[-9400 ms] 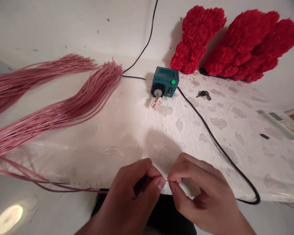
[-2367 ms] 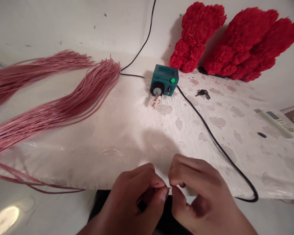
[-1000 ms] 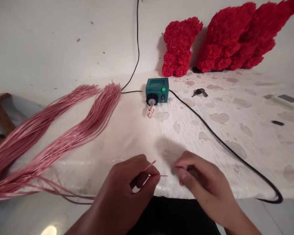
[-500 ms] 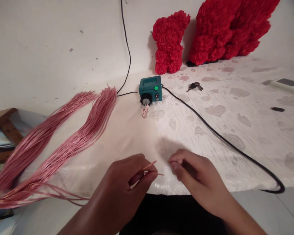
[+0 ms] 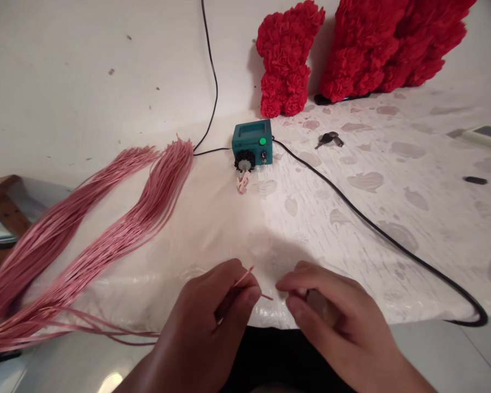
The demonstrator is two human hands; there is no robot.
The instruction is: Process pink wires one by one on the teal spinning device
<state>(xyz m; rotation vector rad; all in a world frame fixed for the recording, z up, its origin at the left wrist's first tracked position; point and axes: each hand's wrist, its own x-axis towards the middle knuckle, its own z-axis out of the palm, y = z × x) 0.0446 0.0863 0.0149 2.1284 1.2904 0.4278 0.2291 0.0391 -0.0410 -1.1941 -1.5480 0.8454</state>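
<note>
Near the table's front edge, my left hand (image 5: 215, 311) is closed, pinching a thin pink cord (image 5: 245, 276) between thumb and forefinger. Two short ends of cord stick out past the fingertips, one slanting up and one pointing right. My right hand (image 5: 339, 322) is just to the right, its thumb and forefinger apart with nothing visible between them. From the left, strands of the pink cord bundle (image 5: 118, 237) run along the table edge towards my left wrist and pass out of sight behind it.
Behind my hands stands a teal box (image 5: 251, 143) with a green button, a black wheel and a pink piece below. A black cable (image 5: 352, 210) curves right. Keys (image 5: 329, 140), a small dark object (image 5: 475, 180) and red flower shapes (image 5: 286, 60) are further back.
My right thumb and forefinger have parted from being close together. My left hand still pinches the cord, its ends slightly shifted. The view has moved a little.
</note>
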